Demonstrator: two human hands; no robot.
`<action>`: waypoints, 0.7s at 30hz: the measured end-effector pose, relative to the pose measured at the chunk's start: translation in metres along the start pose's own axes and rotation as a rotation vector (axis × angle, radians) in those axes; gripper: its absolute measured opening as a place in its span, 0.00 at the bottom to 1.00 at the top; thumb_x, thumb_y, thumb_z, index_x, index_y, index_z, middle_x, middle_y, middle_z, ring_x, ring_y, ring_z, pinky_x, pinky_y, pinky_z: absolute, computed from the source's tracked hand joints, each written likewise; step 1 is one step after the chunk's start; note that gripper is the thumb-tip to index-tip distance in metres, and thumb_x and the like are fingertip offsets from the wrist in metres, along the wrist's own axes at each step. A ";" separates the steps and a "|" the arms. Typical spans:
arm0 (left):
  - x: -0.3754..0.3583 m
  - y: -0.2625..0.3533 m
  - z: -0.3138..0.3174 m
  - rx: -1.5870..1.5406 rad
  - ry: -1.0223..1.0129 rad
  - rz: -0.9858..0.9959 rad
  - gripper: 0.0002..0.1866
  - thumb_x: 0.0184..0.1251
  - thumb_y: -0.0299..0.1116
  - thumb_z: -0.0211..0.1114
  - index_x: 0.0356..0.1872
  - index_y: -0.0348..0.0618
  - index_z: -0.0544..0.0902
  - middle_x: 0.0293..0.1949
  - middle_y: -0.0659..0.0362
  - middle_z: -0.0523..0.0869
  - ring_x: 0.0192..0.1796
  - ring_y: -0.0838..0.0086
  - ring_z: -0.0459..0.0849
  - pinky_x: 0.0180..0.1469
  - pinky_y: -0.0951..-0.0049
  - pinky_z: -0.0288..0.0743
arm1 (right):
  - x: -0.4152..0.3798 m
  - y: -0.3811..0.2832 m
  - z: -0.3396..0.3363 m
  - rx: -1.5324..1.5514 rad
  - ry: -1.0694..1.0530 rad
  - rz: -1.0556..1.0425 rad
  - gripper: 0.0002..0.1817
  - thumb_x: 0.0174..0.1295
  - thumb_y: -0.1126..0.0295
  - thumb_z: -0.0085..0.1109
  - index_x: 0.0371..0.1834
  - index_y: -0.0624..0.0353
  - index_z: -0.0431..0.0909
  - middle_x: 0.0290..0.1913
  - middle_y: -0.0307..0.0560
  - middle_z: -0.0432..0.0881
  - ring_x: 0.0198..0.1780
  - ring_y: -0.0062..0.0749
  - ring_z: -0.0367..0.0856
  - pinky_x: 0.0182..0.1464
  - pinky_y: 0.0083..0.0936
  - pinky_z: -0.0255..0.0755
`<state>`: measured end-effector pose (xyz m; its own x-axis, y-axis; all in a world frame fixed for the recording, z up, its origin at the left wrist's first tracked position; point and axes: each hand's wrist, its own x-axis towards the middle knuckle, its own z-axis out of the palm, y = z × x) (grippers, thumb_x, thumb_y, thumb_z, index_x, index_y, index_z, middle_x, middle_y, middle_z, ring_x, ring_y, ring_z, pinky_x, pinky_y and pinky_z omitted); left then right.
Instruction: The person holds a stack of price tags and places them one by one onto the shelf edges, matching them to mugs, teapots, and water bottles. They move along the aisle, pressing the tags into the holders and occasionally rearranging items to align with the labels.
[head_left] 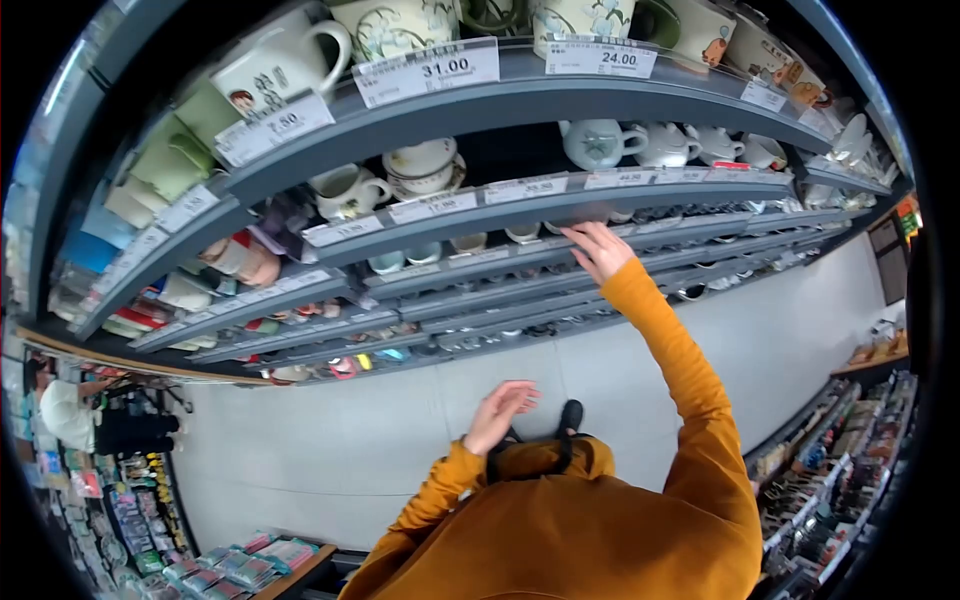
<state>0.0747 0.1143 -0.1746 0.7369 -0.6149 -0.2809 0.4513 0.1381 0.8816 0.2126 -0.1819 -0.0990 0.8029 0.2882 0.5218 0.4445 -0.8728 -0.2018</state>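
Observation:
My right hand point(602, 252) reaches out to the shelving, its fingers stretched toward the front of a lower shelf. Just left of the fingertips, a small cup point(522, 232) stands in a row with other cups. On the shelf above sits a pale green teapot point(592, 145), with a white teapot point(664, 146) beside it. Farther left on that shelf are a lidded bowl point(422, 162) and a white creamer jug point(346, 192). Low in front of my body hangs my left hand point(503, 412), fingers loosely apart and holding nothing.
Large mugs point(285, 68) line the top shelf behind price tags point(427, 72). Grey floor point(330, 430) runs along the shelving. A person point(100, 415) is at the far left. Packaged goods point(240, 570) lie at lower left, and another stocked rack point(840, 480) is at right.

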 end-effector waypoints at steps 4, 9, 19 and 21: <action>0.022 0.009 0.042 0.050 -0.056 0.006 0.15 0.78 0.35 0.50 0.58 0.41 0.74 0.51 0.57 0.82 0.52 0.73 0.80 0.57 0.71 0.73 | -0.017 -0.021 -0.020 0.216 0.176 0.060 0.18 0.57 0.75 0.62 0.52 0.59 0.77 0.48 0.48 0.80 0.49 0.46 0.78 0.51 0.34 0.74; 0.056 -0.009 0.096 0.221 -0.059 0.138 0.16 0.68 0.17 0.49 0.55 0.39 0.75 0.55 0.56 0.79 0.57 0.73 0.78 0.59 0.71 0.73 | -0.089 -0.022 -0.035 0.440 0.110 0.209 0.09 0.59 0.73 0.63 0.42 0.60 0.79 0.37 0.49 0.81 0.42 0.45 0.80 0.45 0.33 0.75; 0.138 -0.085 0.247 -0.117 0.135 0.058 0.14 0.70 0.25 0.41 0.25 0.43 0.71 0.24 0.65 0.71 0.30 0.81 0.69 0.35 0.82 0.64 | -0.318 0.058 -0.071 0.886 0.120 0.645 0.14 0.62 0.81 0.38 0.20 0.62 0.70 0.19 0.40 0.67 0.23 0.24 0.65 0.29 0.23 0.62; 0.145 -0.077 0.287 -0.148 0.065 0.037 0.10 0.71 0.28 0.42 0.29 0.44 0.71 0.24 0.66 0.70 0.29 0.82 0.68 0.36 0.82 0.63 | -0.339 0.072 -0.093 0.877 0.082 0.687 0.13 0.62 0.81 0.38 0.21 0.61 0.69 0.19 0.38 0.66 0.24 0.22 0.63 0.29 0.22 0.60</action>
<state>0.0025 -0.2083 -0.1745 0.7830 -0.5566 -0.2778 0.4891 0.2750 0.8277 -0.0643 -0.3790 -0.2136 0.9715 -0.2039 0.1210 0.0685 -0.2471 -0.9666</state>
